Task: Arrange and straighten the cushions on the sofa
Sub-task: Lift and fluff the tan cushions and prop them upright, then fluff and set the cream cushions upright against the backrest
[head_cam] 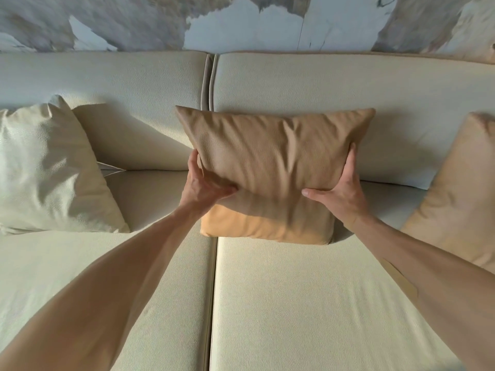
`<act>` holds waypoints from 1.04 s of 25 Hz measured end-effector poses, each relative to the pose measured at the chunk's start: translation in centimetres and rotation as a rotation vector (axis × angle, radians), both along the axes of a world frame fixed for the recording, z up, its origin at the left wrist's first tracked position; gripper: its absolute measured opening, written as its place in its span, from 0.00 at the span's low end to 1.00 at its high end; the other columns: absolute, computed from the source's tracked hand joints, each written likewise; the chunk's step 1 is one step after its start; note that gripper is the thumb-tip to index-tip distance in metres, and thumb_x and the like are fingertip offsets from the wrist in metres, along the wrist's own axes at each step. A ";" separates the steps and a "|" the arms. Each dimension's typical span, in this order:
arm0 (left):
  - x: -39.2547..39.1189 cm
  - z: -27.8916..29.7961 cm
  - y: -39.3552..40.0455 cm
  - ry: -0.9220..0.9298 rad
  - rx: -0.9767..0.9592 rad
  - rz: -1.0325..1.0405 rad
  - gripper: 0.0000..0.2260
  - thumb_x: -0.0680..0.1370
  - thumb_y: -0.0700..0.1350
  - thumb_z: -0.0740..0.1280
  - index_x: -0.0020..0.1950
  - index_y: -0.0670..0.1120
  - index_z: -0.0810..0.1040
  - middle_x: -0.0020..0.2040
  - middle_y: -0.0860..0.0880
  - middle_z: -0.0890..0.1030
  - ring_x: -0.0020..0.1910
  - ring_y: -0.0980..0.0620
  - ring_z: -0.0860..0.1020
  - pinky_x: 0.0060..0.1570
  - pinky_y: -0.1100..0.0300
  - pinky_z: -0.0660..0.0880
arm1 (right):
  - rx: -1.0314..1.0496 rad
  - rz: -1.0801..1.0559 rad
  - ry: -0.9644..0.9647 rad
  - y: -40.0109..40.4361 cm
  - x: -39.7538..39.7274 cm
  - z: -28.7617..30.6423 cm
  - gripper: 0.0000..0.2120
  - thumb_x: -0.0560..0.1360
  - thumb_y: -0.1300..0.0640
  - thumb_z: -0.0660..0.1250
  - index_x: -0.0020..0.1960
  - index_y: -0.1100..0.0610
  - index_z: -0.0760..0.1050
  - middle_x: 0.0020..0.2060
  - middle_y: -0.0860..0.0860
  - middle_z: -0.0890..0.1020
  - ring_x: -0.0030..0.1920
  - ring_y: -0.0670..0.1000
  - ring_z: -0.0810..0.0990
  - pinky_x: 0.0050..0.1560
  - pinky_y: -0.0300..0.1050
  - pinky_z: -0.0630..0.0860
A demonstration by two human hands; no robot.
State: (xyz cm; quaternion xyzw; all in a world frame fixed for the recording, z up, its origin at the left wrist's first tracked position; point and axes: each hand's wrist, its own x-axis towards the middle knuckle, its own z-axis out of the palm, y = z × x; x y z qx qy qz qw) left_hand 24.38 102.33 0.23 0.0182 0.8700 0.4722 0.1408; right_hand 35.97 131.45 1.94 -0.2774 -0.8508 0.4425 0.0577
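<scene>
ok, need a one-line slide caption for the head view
Both hands, left hand and right hand, grip the tan cushion against the cream sofa backrest, between a cream cushion and another tan cushion.

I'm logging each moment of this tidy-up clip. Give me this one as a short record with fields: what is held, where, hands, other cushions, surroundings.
held: tan cushion, gripped at both sides
position: upright against the sofa backrest, its base on the seat, near the seam between the two seats
left hand: grips the cushion's left edge, thumb on its front
right hand: grips its right edge, thumb on its front
other cushions: cream cushion at left, leaning; second tan cushion at right, partly out of frame
behind: marbled wall
</scene>
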 end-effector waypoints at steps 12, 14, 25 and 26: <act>1.6 1.5 -0.8 0.005 -0.130 -0.080 0.55 0.68 0.54 0.79 0.81 0.56 0.41 0.81 0.50 0.56 0.73 0.52 0.65 0.62 0.60 0.71 | 0.146 0.056 -0.122 -1.8 1.1 2.0 0.59 0.64 0.43 0.78 0.78 0.42 0.37 0.74 0.59 0.57 0.71 0.60 0.65 0.65 0.51 0.66; 2.2 2.9 -1.2 0.073 -0.183 -0.128 0.53 0.69 0.57 0.77 0.81 0.56 0.42 0.81 0.51 0.56 0.77 0.50 0.61 0.62 0.58 0.68 | 0.215 0.136 -0.142 -2.3 1.8 3.9 0.56 0.66 0.41 0.76 0.79 0.43 0.40 0.77 0.60 0.51 0.75 0.61 0.59 0.71 0.55 0.62; 10.5 23.8 -10.0 0.351 -0.469 -0.264 0.47 0.69 0.73 0.64 0.80 0.61 0.44 0.82 0.52 0.48 0.80 0.49 0.50 0.76 0.43 0.53 | 0.713 0.432 -0.239 -8.0 8.5 24.8 0.43 0.69 0.26 0.56 0.79 0.40 0.46 0.80 0.47 0.46 0.78 0.59 0.46 0.72 0.66 0.53; 11.5 25.5 -10.8 0.373 -0.490 -0.253 0.46 0.69 0.74 0.63 0.80 0.61 0.45 0.82 0.53 0.47 0.80 0.49 0.49 0.76 0.43 0.53 | 0.746 0.436 -0.218 -8.5 9.3 26.4 0.43 0.69 0.25 0.55 0.78 0.40 0.46 0.79 0.47 0.47 0.78 0.58 0.46 0.72 0.65 0.54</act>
